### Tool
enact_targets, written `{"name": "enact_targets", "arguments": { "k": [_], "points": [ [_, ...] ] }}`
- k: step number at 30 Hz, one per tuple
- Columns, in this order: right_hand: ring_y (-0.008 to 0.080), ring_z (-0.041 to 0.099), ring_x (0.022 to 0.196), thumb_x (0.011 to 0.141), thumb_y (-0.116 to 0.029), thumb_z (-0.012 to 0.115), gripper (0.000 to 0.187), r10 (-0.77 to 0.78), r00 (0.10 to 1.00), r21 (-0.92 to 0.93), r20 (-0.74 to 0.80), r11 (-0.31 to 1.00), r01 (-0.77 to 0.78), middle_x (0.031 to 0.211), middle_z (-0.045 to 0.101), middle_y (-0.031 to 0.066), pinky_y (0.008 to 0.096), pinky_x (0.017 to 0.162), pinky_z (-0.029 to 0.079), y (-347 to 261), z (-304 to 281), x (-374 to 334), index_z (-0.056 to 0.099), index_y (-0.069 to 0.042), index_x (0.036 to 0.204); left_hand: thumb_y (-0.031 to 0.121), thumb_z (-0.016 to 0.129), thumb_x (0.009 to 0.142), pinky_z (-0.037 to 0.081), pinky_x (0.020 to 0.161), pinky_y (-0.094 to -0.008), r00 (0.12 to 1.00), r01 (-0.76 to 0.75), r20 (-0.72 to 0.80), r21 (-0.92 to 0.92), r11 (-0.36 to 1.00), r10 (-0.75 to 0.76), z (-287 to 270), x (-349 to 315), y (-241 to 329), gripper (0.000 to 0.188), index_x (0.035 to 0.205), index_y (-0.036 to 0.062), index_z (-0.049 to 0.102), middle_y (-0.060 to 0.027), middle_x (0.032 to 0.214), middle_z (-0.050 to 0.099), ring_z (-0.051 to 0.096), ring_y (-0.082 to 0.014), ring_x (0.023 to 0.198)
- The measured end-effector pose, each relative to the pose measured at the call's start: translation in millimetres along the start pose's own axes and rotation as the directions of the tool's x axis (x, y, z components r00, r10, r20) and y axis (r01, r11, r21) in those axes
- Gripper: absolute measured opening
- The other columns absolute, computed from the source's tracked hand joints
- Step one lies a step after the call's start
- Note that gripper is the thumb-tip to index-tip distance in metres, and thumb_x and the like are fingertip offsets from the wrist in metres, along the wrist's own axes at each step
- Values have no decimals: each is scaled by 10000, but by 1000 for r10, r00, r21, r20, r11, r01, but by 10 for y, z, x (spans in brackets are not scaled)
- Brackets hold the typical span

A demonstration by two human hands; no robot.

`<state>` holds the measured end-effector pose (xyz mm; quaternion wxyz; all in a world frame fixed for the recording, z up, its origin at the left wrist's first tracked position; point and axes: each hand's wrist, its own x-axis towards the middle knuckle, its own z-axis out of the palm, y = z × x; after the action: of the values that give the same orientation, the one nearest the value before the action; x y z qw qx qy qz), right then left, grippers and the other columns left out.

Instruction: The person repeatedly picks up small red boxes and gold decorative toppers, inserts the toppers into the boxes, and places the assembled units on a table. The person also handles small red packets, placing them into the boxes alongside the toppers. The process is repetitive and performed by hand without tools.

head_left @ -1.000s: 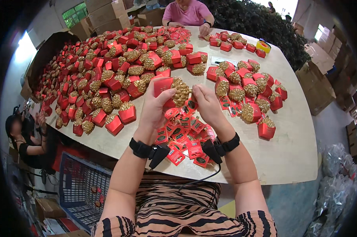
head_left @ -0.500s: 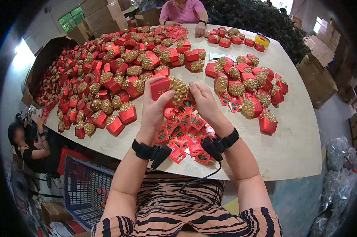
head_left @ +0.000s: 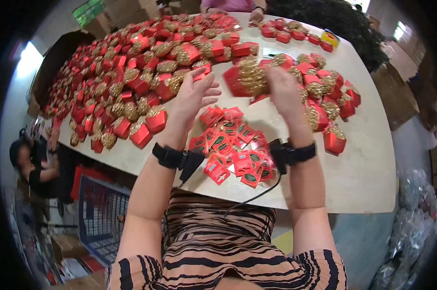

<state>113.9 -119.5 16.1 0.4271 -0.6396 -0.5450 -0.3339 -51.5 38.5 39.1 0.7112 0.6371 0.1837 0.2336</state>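
Observation:
My right hand (head_left: 287, 94), smeared by motion, grips a red-and-gold ornament (head_left: 245, 79) over the table. The ornament has a red boxy part pointing left and a gold, glittery bumpy part against my fingers. My left hand (head_left: 195, 96) is open, its fingers spread and holding nothing, beside the edge of a big heap of similar ornaments (head_left: 131, 75). Between my forearms lies a loose pile of small red tags (head_left: 233, 145). A smaller group of ornaments (head_left: 324, 89) rests just right of my right hand.
The pale table (head_left: 363, 179) ends close to my body. At the far side are a co-worker's hand (head_left: 256, 16), a few more ornaments (head_left: 283, 31) and a yellow tape roll (head_left: 330, 38). A blue basket (head_left: 100, 212) stands below left; another person (head_left: 37, 169) works nearby.
My left hand has let go of the ornament and opened. My right hand has carried it to the right, toward the smaller group. The view has shifted slightly.

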Motion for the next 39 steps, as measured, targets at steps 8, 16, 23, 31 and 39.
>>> {"name": "enact_targets", "arguments": {
  "k": [8,16,23,31,39],
  "points": [
    [369,577,907,854,-291,568,317,615,789,-461,2,701,-545,987,570,202,425,789,458,589,-717,-120,622,9,941,181,676,728,432,908,-360,943,-309,333,858,411,12,-561,-7,-226,519,1202,53,508,-150,1092,583,553,-299,1025],
    [360,572,987,832,-302,598,430,690,717,-579,97,625,-524,1161,495,206,441,830,469,396,-727,-56,559,-32,1164,24,664,659,420,930,-359,859,-454,503,836,308,-100,-575,203,-594,563,1202,54,517,-155,1172,544,511,-314,1092],
    [268,626,852,820,-249,631,371,592,801,-235,85,793,-561,1068,540,177,363,760,483,209,-733,113,596,-5,1097,131,748,666,448,860,-331,916,-275,379,835,476,-134,-526,232,-263,513,1132,25,562,-129,1060,609,572,-244,1001],
    [146,599,731,802,-223,665,420,428,818,447,385,689,-571,1056,598,140,272,657,488,-126,-164,93,574,-17,1156,210,649,833,481,780,-264,949,-80,315,233,969,3,-370,178,259,354,1109,3,570,-46,918,618,603,-118,808],
    [101,577,598,842,-81,590,351,464,777,692,426,386,-610,778,627,84,229,542,470,-610,245,11,515,15,1172,244,599,880,530,758,-310,963,8,267,-193,981,45,31,31,258,383,1161,-6,525,-78,920,610,626,-165,818]
  ]
}}
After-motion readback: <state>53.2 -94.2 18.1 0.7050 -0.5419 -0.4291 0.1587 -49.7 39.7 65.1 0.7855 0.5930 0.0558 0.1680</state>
